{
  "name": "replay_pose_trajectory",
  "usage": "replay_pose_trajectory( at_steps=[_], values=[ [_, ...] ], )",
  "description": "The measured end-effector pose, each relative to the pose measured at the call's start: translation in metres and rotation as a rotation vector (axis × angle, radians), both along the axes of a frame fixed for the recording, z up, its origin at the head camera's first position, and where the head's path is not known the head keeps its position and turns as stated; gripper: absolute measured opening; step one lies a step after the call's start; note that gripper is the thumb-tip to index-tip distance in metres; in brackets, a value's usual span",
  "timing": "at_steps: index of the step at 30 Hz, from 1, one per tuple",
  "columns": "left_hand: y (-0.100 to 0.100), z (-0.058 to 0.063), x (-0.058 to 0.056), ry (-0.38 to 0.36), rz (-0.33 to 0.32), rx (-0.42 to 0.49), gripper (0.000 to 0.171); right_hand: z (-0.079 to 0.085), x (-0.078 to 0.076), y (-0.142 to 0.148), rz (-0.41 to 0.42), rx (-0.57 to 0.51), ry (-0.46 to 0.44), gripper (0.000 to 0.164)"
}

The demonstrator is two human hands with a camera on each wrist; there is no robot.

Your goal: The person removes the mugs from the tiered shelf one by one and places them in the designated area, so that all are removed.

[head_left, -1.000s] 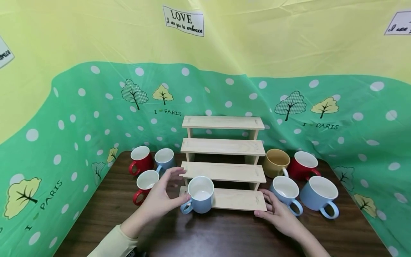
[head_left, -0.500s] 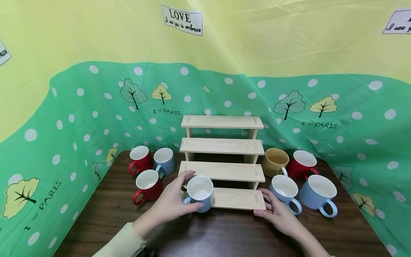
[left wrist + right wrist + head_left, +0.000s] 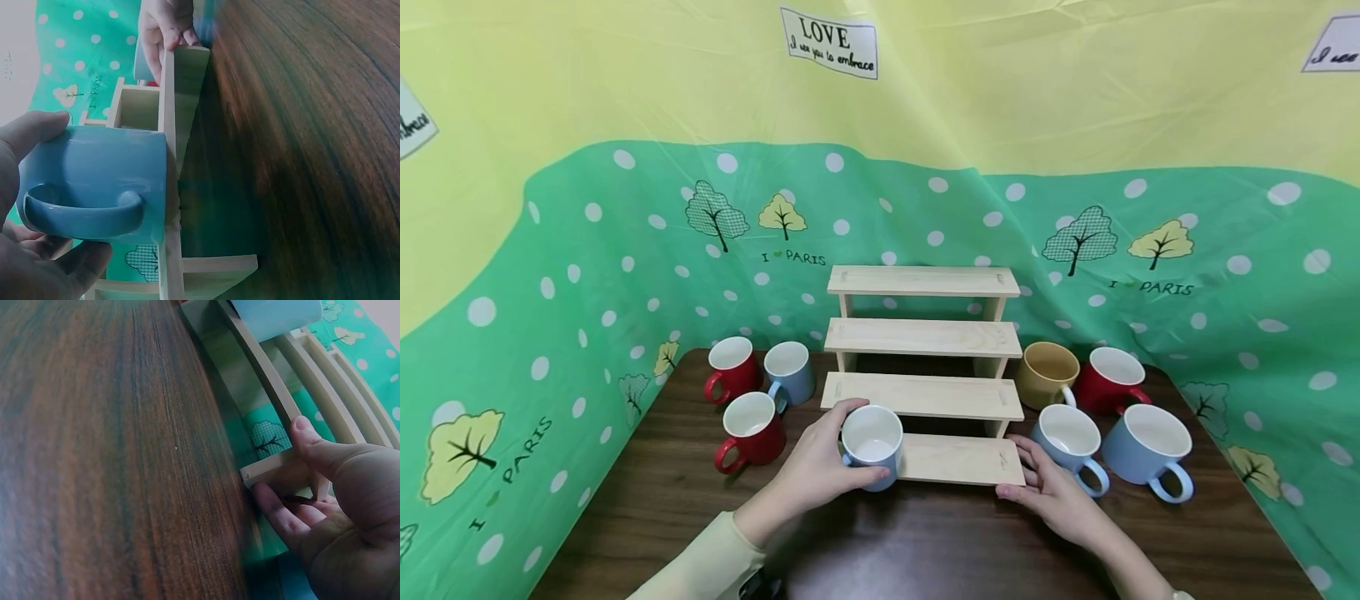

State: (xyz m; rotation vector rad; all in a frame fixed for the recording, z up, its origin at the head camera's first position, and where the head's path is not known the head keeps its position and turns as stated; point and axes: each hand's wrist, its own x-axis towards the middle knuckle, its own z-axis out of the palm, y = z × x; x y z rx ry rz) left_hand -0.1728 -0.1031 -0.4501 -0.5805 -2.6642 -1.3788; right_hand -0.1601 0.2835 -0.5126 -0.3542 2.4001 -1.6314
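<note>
A light blue mug with a white inside stands upright on the lowest board of a pale wooden stepped rack, left of its middle. My left hand holds this mug from the left, thumb on the front and fingers behind. In the left wrist view the mug's handle faces the camera, between thumb and fingers, and its base rests against the board. My right hand grips the right end of the same board. The right wrist view has the thumb on the board's front edge and fingers around the side support.
On the left stand two red mugs and a blue mug. To the right are a tan mug, a red mug and two light blue mugs. A patterned cloth hangs behind the dark wooden table.
My left hand has moved right and taken hold of the mug. The mug's handle has turned from the front left toward the back left. My right hand stays on the rack.
</note>
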Motion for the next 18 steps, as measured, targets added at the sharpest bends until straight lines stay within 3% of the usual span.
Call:
replay_pose_trajectory(
  at_steps=[18],
  values=[
    [-0.0002, 0.0011, -0.0016, 0.036, -0.011, -0.003, 0.085, -0.0019, -0.0007, 0.0017, 0.000, 0.041, 0.032, 0.088]
  ],
)
